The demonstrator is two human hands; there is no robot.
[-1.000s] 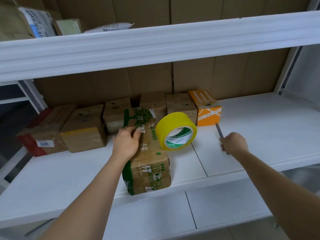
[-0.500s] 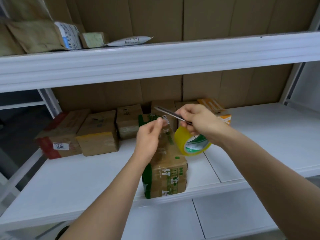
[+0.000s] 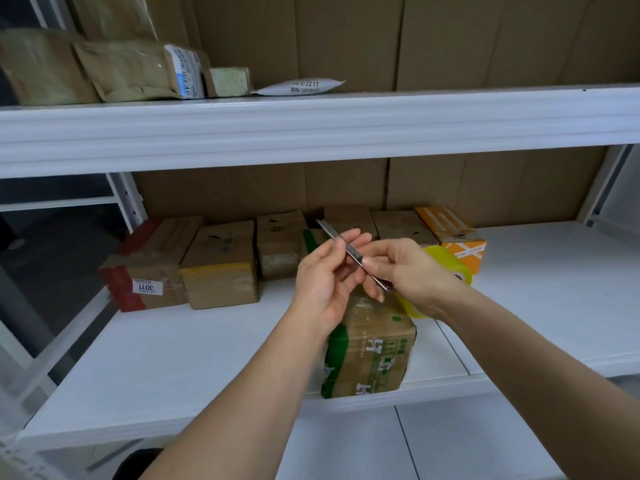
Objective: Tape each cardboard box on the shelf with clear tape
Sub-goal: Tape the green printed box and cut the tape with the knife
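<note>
A brown box with green print [image 3: 372,355] stands at the front edge of the white middle shelf [image 3: 180,362]. Above it, both hands hold a thin metal blade [image 3: 343,244] that points up and left. My right hand [image 3: 408,275] grips its lower end. My left hand [image 3: 325,278] pinches its middle between thumb and fingers. A yellow tape roll [image 3: 450,268] sits behind my right hand, partly hidden. Several cardboard boxes line the back: a red-taped one with a 3011 label [image 3: 152,265], a yellow-edged one [image 3: 221,265], and an orange one [image 3: 453,237].
The upper shelf [image 3: 311,126] juts out overhead and carries padded mailers [image 3: 131,71] and a white pouch [image 3: 301,87]. A white upright post [image 3: 128,199] stands at left. A lower shelf [image 3: 433,441] shows beneath.
My right hand lifted the blade from the shelf at right and brought it over the green-printed box. My left hand left the box top and took hold of the blade.
</note>
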